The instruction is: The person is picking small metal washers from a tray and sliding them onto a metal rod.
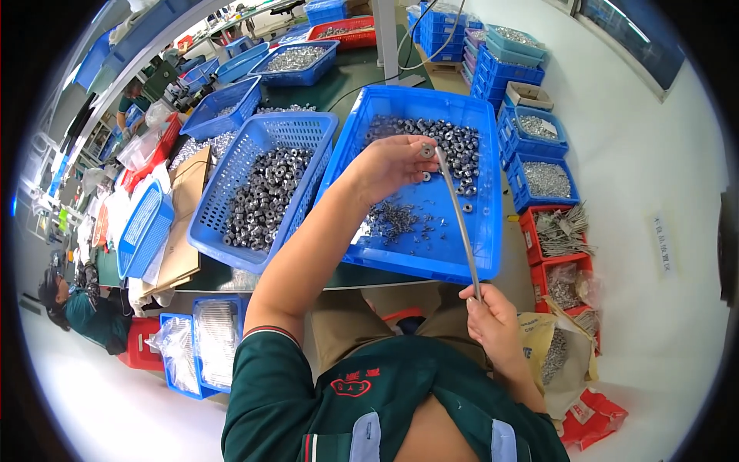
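Observation:
Over the blue tray [450, 264], my left hand [389, 165] pinches a small round metal part with a centre hole [428, 150]. My right hand [494, 322], closer to my body, grips the lower end of a long, thin metal rod [464, 231]. The rod slants up to the left, its far tip right beside the ring-shaped part; whether they touch I cannot tell. Many dark, shiny ring-shaped parts [456, 146] lie in the far half of the tray. Small pin-like metal pieces [392, 219] are heaped in its near left.
Left of the tray stands a blue perforated basket [206, 215] full of similar ring parts [269, 189]. Cardboard sheets [178, 231] lean beside it. Stacked blue crates [523, 181] and red bins [531, 239] line the right wall. A co-worker [92, 312] is at far left.

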A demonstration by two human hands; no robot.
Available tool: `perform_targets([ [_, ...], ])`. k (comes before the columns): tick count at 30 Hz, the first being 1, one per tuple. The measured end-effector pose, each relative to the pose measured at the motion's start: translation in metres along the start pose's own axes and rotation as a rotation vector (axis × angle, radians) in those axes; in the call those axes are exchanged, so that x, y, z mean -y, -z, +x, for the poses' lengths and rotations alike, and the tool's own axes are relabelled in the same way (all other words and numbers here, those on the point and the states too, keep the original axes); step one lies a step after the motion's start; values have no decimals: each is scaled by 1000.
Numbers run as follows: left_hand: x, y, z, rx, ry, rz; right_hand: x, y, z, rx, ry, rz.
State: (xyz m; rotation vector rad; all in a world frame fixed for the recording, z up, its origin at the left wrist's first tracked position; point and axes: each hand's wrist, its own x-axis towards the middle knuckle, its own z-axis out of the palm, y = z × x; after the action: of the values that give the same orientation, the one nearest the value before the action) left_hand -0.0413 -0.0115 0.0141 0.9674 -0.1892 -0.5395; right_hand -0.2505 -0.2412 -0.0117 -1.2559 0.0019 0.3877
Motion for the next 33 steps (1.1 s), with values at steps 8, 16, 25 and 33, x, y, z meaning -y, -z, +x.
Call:
perform_targets([
  [8,0,1,-3,80,-99,17,4,-7,-1,5,-91,-12],
  [16,-6,13,-1,123,-60,32,18,-11,-6,3,-148,18],
  [25,10,-9,-7,383,7,260,20,-16,16,17,-107,128],
  [33,-2,7,6,-19,-149,1057,22,-6,25,-129,18,62],
])
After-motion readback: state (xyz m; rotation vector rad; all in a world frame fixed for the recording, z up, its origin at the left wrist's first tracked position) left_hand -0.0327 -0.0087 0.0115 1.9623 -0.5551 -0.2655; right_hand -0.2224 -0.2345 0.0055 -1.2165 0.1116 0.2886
